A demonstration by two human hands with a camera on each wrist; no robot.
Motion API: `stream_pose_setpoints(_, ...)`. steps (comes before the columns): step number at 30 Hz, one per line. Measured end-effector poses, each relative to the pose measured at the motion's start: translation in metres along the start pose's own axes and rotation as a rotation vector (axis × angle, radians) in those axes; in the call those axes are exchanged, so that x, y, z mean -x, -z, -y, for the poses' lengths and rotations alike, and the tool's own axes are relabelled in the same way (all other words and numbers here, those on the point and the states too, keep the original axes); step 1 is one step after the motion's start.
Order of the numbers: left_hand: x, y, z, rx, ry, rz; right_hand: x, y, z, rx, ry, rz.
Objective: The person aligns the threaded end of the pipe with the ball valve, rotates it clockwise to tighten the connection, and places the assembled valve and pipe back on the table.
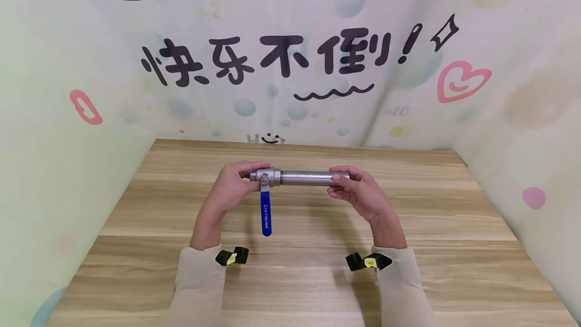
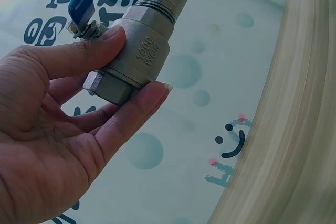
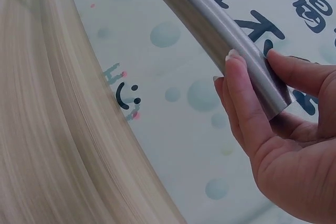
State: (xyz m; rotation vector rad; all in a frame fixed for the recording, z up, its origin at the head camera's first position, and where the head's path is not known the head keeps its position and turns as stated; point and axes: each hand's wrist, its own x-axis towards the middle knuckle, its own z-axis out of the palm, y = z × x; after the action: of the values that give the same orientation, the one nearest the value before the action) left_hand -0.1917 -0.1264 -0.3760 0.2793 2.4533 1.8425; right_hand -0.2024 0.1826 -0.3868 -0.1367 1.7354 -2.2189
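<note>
A steel ball valve (image 1: pixel 271 176) with a blue lever handle (image 1: pixel 266 213) is joined to a smooth metal pipe (image 1: pixel 306 178), and the pair is held level above the table. My left hand (image 1: pixel 228 188) grips the valve body at its left end, thumb and fingers on either side; the left wrist view shows "1000 WOG" on the valve body (image 2: pixel 137 51). A few threads show where the pipe enters it. My right hand (image 1: pixel 362 193) holds the pipe near its free right end, with the thumb on one side and fingers on the other in the right wrist view.
A wood-grain table (image 1: pixel 299 286) spreads below both hands. Behind it stands a pale printed backdrop (image 1: pixel 290 115) with dark lettering, and it continues along both sides. Black straps with yellow labels sit at both sleeve cuffs.
</note>
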Motion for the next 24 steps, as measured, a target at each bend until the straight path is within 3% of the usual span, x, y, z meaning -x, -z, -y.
stream_pose_setpoints(24,-0.0010,0.0002,0.0009,-0.016,0.000,-0.003,-0.0001,0.0014,-0.0015,-0.016,0.007,0.006)
